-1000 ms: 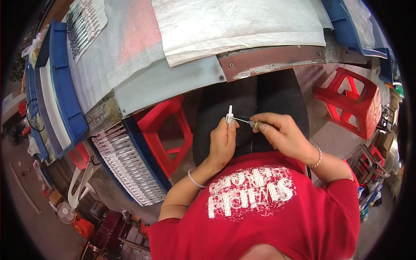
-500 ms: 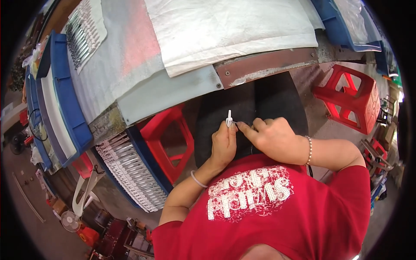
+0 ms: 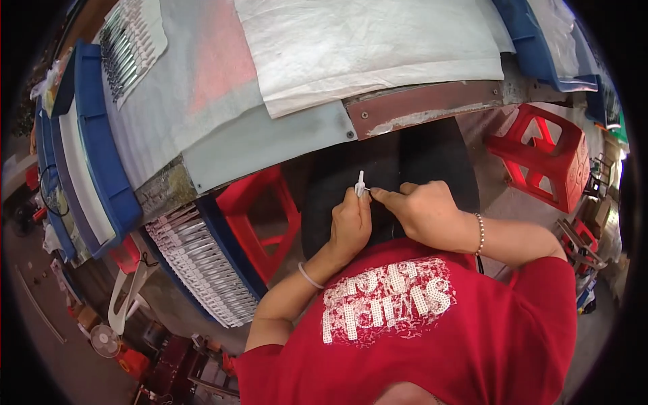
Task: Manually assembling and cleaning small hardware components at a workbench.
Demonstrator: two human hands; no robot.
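My left hand (image 3: 351,226) is closed around a small white plastic part (image 3: 360,183) whose narrow tip sticks up above my fingers. My right hand (image 3: 420,209) sits right beside it, its thumb and forefinger pinched against the part's base. Whether the right fingers hold a thin piece of their own is hidden. Both hands hover over my lap in dark trousers (image 3: 405,158), just in front of the table's edge (image 3: 418,108).
A white woven sheet (image 3: 364,47) covers the table. Blue trays (image 3: 101,148) line its left side. A tray of silvery rod-like parts (image 3: 196,263) sits low at the left beside a red stool (image 3: 260,209). Another red stool (image 3: 540,158) stands at the right.
My right hand has moved left and closed in on the white part in my left hand; the thin piece it held apart a second ago no longer shows.
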